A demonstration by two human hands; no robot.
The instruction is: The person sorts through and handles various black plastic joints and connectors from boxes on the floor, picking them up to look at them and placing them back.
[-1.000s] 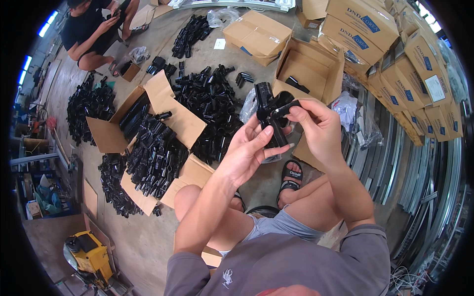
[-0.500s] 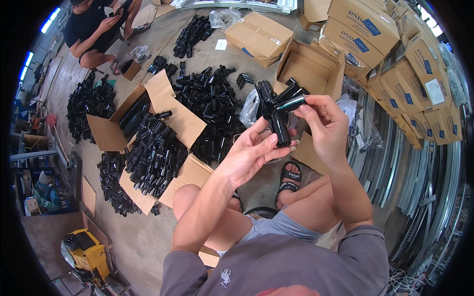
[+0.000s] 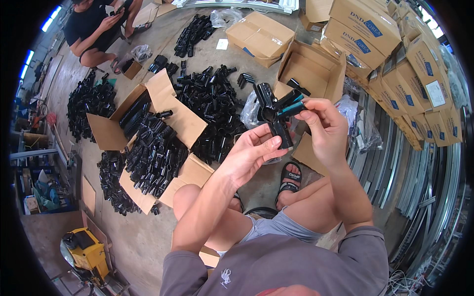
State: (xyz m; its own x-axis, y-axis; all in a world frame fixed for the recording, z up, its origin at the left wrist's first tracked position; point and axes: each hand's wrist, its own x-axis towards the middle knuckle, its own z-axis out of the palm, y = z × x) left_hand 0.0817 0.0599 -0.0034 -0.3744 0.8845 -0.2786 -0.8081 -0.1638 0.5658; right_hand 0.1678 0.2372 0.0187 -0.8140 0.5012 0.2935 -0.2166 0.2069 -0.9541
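In front of my chest I hold a glossy black pipe joint (image 3: 279,133) with several tubular arms pointing different ways. My left hand (image 3: 252,154) is closed around its lower arm, thumb on top. A short black tubular piece (image 3: 293,109) with a teal sheen is pinched between the thumb and fingers of my right hand (image 3: 323,121). Its far end meets or overlaps the middle of the joint; I cannot tell whether the two are attached. Below and left, an open cardboard box (image 3: 193,173) is heaped with similar black fittings (image 3: 153,153).
More black fittings lie in piles on the floor, one large pile (image 3: 210,98) just ahead-left. An open carton (image 3: 311,64) and a closed carton (image 3: 260,35) stand ahead. Stacked cartons (image 3: 363,29) and metal profiles (image 3: 395,163) line the right. A person (image 3: 98,29) squats at far left.
The pinched piece has turned slightly in my right hand and now shows a teal sheen. The joint has tilted a little in my left hand, which keeps its grip.
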